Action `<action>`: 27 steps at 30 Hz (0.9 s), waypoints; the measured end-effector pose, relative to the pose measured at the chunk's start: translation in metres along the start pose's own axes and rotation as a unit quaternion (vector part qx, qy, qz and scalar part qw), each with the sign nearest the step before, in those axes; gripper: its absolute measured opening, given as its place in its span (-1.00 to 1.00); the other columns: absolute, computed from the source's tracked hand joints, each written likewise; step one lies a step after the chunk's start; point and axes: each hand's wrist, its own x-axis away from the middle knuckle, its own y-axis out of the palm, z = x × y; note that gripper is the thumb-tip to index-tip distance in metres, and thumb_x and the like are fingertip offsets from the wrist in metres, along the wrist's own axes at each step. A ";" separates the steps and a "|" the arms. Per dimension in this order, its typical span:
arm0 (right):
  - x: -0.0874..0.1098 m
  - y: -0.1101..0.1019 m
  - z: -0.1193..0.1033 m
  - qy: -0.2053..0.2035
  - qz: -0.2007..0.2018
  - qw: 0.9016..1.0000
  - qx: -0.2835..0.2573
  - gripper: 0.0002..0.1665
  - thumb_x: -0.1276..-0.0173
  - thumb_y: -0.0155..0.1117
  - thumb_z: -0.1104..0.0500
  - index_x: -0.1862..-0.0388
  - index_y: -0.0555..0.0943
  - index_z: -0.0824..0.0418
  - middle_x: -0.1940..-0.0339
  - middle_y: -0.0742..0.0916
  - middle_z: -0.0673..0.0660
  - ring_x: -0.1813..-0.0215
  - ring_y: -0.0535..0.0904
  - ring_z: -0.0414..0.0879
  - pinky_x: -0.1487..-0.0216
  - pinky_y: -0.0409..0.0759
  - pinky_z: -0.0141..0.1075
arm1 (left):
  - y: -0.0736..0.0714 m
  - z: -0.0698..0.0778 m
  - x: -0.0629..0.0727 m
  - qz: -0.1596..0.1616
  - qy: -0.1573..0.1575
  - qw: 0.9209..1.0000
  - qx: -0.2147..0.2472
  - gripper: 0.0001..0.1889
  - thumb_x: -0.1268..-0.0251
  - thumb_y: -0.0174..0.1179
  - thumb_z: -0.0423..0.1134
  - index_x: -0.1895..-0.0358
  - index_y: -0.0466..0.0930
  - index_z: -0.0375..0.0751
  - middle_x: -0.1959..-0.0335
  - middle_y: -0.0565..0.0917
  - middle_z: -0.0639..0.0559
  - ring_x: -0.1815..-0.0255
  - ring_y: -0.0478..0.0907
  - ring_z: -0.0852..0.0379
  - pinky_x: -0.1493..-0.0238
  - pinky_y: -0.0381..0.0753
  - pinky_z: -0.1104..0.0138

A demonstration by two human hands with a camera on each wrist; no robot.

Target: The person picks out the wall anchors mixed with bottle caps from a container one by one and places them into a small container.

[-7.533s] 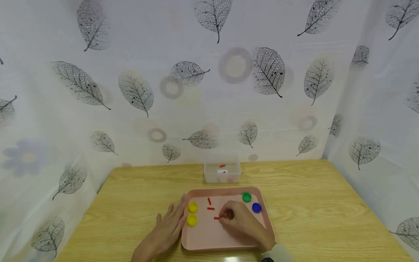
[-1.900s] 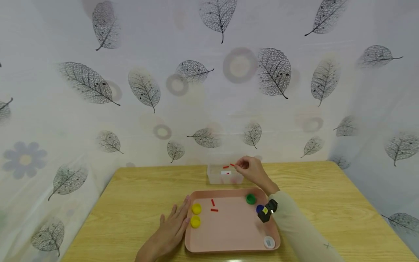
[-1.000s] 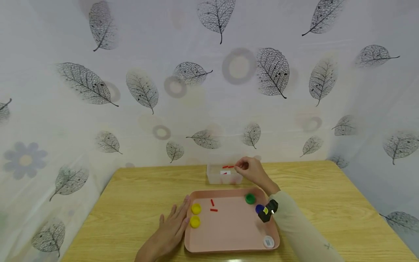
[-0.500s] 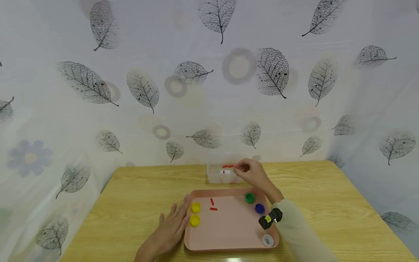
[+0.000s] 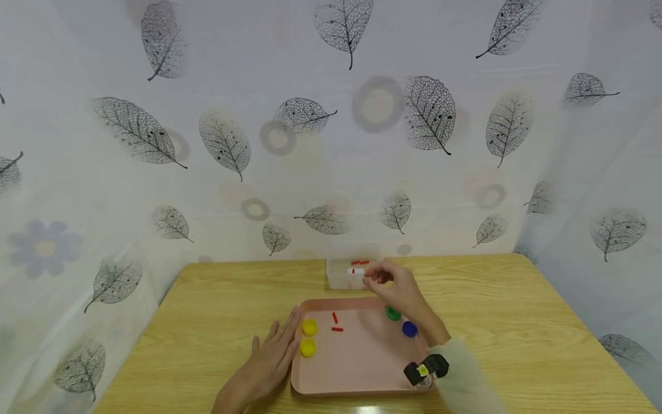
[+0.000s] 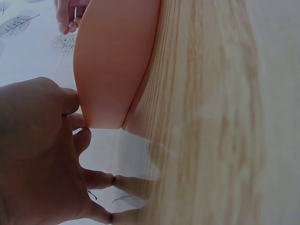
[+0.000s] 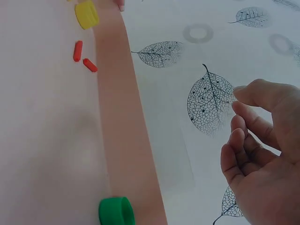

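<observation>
My left hand (image 5: 266, 359) rests along the left rim of the pink tray (image 5: 362, 374), its fingers extended; the left wrist view shows them against the tray's outer wall (image 6: 115, 61). Over the gap between the tray and a clear plastic box (image 5: 341, 282), my right hand (image 5: 395, 287) hovers with fingers loosely bent. Nothing sits between thumb and fingers of that hand (image 7: 267, 150) in the right wrist view. Two short red sticks (image 5: 337, 329) lie on the tray. Inside the box are two red sticks (image 5: 360, 263), and another red piece (image 5: 353, 271) shows near a white label.
Two yellow caps (image 5: 308, 337) line the tray's left side. A green cap (image 5: 393, 314) and a blue cap (image 5: 410, 329) are at its right. A white round thing at the front right corner is mostly hidden by the black wrist device (image 5: 426, 370). A patterned curtain (image 5: 320, 172) surrounds the table.
Earlier my right hand pinched a red stick on the tray and carried it to the box. It has let the stick go inside and drawn back toward the tray. My left hand stays put.
</observation>
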 end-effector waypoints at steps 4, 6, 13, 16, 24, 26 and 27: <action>0.009 0.007 0.002 -0.018 0.017 1.000 0.006 -0.90 -0.33 0.48 0.26 0.21 0.73 0.21 0.36 0.72 0.00 0.32 0.59 -0.16 0.25 0.65 -0.30 | 0.001 0.000 -0.001 0.000 0.002 1.000 -0.001 -0.39 -0.75 -0.34 0.03 -0.70 -0.17 -0.02 -0.70 -0.13 0.06 -0.59 -0.10 -0.49 -0.24 -0.29 -0.64; 0.014 0.010 0.003 -0.012 0.019 1.000 0.005 -0.90 -0.32 0.49 0.26 0.22 0.73 0.20 0.36 0.72 -0.01 0.31 0.59 -0.16 0.23 0.65 -0.28 | 0.001 0.000 -0.001 0.000 0.003 1.000 -0.002 -0.39 -0.76 -0.34 0.03 -0.70 -0.17 -0.02 -0.70 -0.14 0.06 -0.59 -0.10 -0.50 -0.23 -0.28 -0.65; 0.025 0.017 -0.002 0.051 0.000 0.999 0.009 -0.87 -0.30 0.53 0.20 0.23 0.72 0.12 0.34 0.71 -0.06 0.28 0.59 -0.18 0.18 0.64 -0.32 | 0.003 -0.001 -0.003 0.001 0.007 1.000 0.001 -0.38 -0.75 -0.33 0.03 -0.70 -0.17 -0.02 -0.70 -0.12 0.06 -0.59 -0.10 -0.50 -0.23 -0.28 -0.65; 0.030 0.018 -0.009 0.077 -0.005 0.996 0.034 -0.87 -0.29 0.54 0.13 0.23 0.73 0.01 0.35 0.70 -0.13 0.27 0.60 -0.22 0.17 0.62 -0.34 | 0.004 -0.001 -0.003 -0.004 0.005 1.000 0.001 -0.38 -0.75 -0.34 0.03 -0.70 -0.20 0.01 -0.70 -0.15 0.07 -0.59 -0.11 -0.49 -0.24 -0.29 -0.64; 0.034 0.032 -0.016 0.066 -0.022 0.998 -0.001 -0.92 -0.32 0.50 0.23 0.24 0.75 0.13 0.37 0.72 -0.08 0.30 0.61 -0.22 0.23 0.64 -0.32 | 0.002 -0.002 -0.003 0.001 0.000 1.000 0.000 -0.39 -0.76 -0.33 0.03 -0.70 -0.19 0.04 -0.70 -0.14 0.09 -0.60 -0.11 -0.47 -0.25 -0.29 -0.63; 0.034 0.038 -0.015 0.064 -0.032 0.997 -0.026 -0.91 -0.32 0.49 0.29 0.23 0.74 0.23 0.37 0.71 -0.03 0.31 0.60 -0.20 0.24 0.64 -0.29 | 0.002 -0.002 -0.003 0.003 0.001 1.000 -0.005 -0.39 -0.76 -0.33 0.03 -0.70 -0.18 0.03 -0.70 -0.14 0.08 -0.60 -0.10 -0.49 -0.24 -0.27 -0.64; 0.035 0.040 -0.015 0.066 -0.033 0.997 -0.026 -0.91 -0.32 0.49 0.28 0.23 0.74 0.24 0.37 0.70 -0.03 0.32 0.59 -0.20 0.24 0.64 -0.29 | 0.002 -0.002 -0.003 0.004 0.001 1.000 -0.007 -0.39 -0.76 -0.32 0.02 -0.70 -0.18 0.02 -0.70 -0.13 0.07 -0.59 -0.09 -0.49 -0.23 -0.26 -0.65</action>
